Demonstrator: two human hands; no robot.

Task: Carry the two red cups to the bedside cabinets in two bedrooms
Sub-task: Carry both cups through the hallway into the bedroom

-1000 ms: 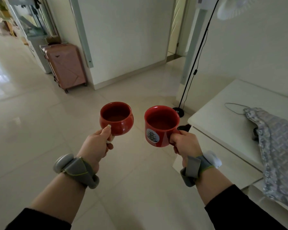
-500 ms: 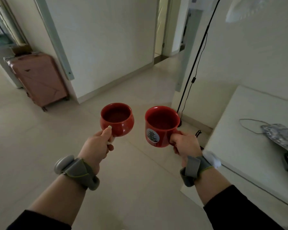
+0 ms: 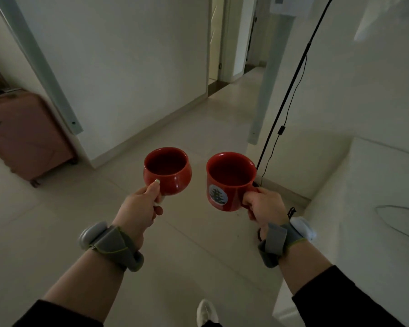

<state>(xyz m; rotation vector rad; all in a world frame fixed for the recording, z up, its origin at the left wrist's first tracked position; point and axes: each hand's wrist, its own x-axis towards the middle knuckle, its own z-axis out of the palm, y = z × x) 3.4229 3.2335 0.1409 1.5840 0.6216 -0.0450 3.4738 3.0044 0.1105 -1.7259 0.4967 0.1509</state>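
I hold two red cups out in front of me, both upright. My left hand (image 3: pixel 141 210) grips the round-bellied red cup (image 3: pixel 172 178) by its handle, thumb resting on the cup's side. My right hand (image 3: pixel 263 206) is closed around the handle of the straight-sided red cup (image 3: pixel 224 185), which carries a round white badge with a tree. The cups are a hand's width apart and do not touch. Both wrists wear grey straps with a pale sensor.
A tiled corridor (image 3: pixel 222 119) runs ahead between white walls to an open doorway (image 3: pixel 215 43). A pink suitcase (image 3: pixel 24 135) stands at the left wall. A black floor-lamp pole (image 3: pixel 291 86) and a white cabinet (image 3: pixel 376 185) with a thin cable are at the right. My white shoe (image 3: pixel 207 312) shows below.
The view has swung right and forward toward the corridor: the suitcase slid to the left edge, the patterned cloth on the cabinet left the frame. Both cups stay held the same way.
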